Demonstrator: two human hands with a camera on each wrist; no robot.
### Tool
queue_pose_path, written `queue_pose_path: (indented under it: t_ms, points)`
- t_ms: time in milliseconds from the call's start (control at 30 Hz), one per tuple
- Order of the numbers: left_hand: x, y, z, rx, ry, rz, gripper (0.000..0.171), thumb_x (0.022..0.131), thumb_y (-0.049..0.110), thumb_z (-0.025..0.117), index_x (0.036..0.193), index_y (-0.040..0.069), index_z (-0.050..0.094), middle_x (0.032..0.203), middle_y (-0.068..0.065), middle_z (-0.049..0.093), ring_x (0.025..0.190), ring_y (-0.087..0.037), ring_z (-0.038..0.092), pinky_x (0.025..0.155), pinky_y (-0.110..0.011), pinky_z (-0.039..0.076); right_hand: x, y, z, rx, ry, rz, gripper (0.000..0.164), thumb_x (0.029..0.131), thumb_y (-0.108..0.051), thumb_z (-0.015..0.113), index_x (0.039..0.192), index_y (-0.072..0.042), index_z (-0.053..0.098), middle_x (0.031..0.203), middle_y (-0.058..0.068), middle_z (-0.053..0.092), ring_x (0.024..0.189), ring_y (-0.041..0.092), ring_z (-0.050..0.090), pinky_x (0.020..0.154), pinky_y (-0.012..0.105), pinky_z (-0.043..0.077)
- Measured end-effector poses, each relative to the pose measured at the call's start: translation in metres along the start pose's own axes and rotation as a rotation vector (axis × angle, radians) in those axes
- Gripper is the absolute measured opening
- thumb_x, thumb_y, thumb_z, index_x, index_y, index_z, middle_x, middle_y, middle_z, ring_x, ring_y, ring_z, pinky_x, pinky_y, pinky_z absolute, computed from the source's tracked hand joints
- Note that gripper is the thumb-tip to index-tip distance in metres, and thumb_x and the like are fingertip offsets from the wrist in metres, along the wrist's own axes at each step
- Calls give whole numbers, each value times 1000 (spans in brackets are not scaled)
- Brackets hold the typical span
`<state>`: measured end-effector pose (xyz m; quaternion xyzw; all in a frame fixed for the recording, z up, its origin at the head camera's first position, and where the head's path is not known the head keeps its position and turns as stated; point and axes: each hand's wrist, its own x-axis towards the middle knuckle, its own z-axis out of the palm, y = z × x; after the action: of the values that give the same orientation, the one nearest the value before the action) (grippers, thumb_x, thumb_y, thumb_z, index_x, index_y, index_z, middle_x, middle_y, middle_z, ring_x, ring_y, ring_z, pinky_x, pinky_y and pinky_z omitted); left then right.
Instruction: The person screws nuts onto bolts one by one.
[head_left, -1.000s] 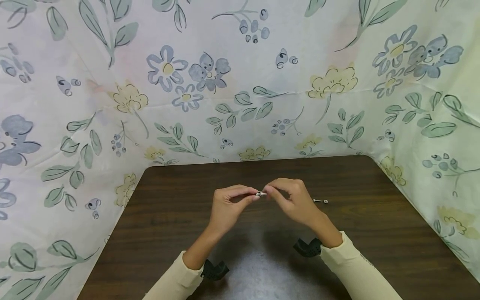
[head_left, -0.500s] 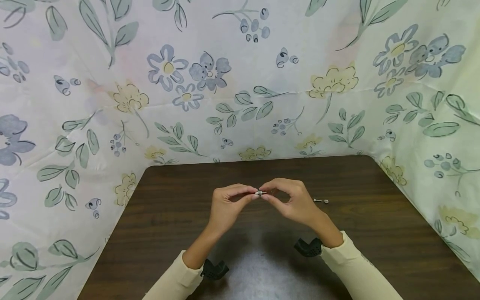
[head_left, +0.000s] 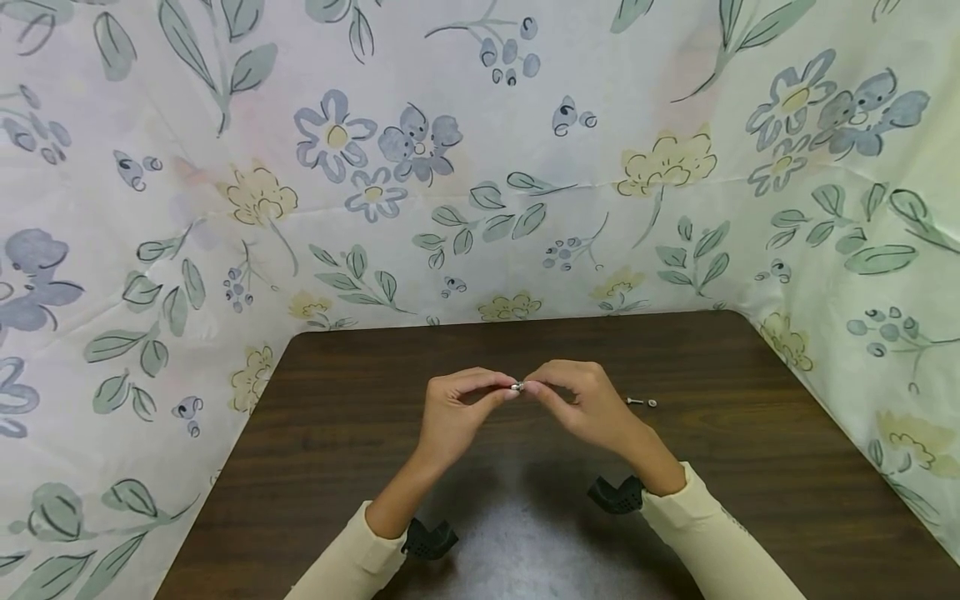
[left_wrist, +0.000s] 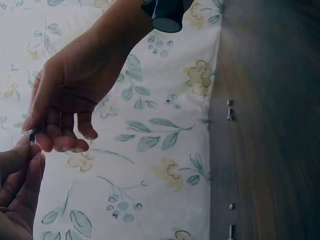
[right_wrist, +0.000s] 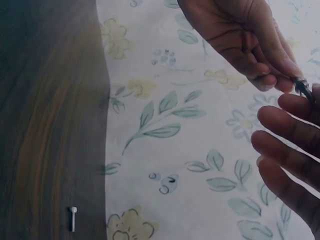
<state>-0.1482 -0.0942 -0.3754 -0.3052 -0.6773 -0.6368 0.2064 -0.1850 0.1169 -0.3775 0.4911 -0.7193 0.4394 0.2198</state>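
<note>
A small metal bolt (head_left: 517,387) with a nut on its shaft is held up above the table between both hands. My left hand (head_left: 453,417) pinches its left end between thumb and index finger. From the other side, my right hand (head_left: 588,404) pinches the shaft end with thumb and fingertips, covering that part. In the right wrist view the bolt (right_wrist: 303,88) looks dark and ridged between the fingertips. On the table right of my right hand lie another bolt (head_left: 635,402) and a loose nut (head_left: 652,403).
The dark wooden table (head_left: 345,467) meets a flower-printed cloth (head_left: 420,250) at its back and sides. In the left wrist view two bolts, one a near bolt (left_wrist: 231,232) and one a far bolt (left_wrist: 230,115), lie beside small nuts.
The right fingertips pull back from the nut, spread and come together again on the shaft end, now covering it. My left hand keeps its place and its pinch.
</note>
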Motion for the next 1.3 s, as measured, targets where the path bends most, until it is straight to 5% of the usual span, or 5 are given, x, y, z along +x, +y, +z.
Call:
queue_pose_path:
  t_ms: [233,367,833,1033,1300]
  points:
    - [2,12,0,7,14,-10,9,83,-11,77,91,-8,77,88,-16,75,82,-20,73,71,-41,62,2,-3,1,5,46,-52,24,88,2,77,109,-7,74,97,3,75,76,12,68,68,25,58]
    - [0,-2,-2,8,13,-13,10,83,-11,77,92,-6,77,89,-15,76,83,-21,74,71,-42,62,4,-3,3,-1,77,-102,34,79,9,81,109,-6,74,96,3,75,75,10,67,66,24,58]
    - [-3,-12,-2,-2,4,4,12,83,-9,78,93,-1,79,89,-11,76,81,-21,73,70,-46,62,0,-3,11,-6,89,-46,6,99,-10,68,99,-11,73,86,-1,71,71,7,63,63,19,53]
    - [-1,4,1,2,1,10,10,82,-11,78,90,-6,77,86,-15,75,79,-21,73,68,-45,62,-1,-6,13,-26,98,19,21,95,3,66,87,-16,71,76,-4,66,65,6,59,60,19,51]
    - [2,13,-1,22,30,7,9,82,-12,78,90,-7,77,86,-16,75,80,-18,73,69,-48,62,1,-4,11,-71,139,-96,27,103,-26,64,108,-1,72,97,8,75,77,14,71,65,27,60]
